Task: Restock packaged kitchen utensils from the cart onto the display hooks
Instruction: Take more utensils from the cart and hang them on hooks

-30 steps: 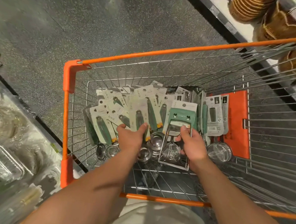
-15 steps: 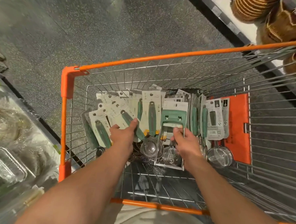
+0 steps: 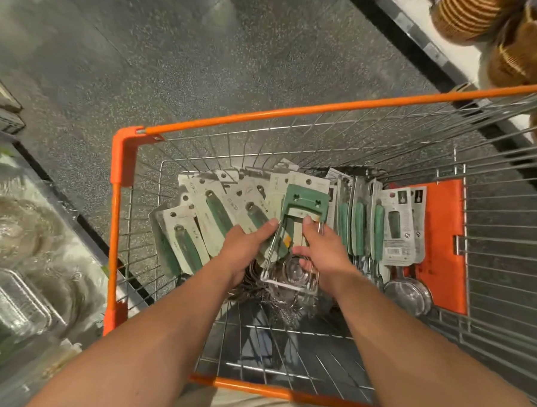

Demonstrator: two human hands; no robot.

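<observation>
An orange-rimmed wire cart holds several carded kitchen utensils with green handles fanned across its left half, and more standing upright at the right. In the middle, a utensil with a wide green handle and a wire frame sits above the pile. My left hand grips its left wire side, thumb up near the handle. My right hand grips the right wire side. Steel utensil heads lie on the cart floor.
An orange plastic flap lines the cart's right side. Shelves with clear plastic containers stand at the left. Woven baskets sit on a shelf at the upper right. Speckled dark floor lies beyond the cart.
My left hand left the fanned carded utensils and moved right onto the wire-framed utensil. Both hands now hold it, and it sits a little higher in the cart.
</observation>
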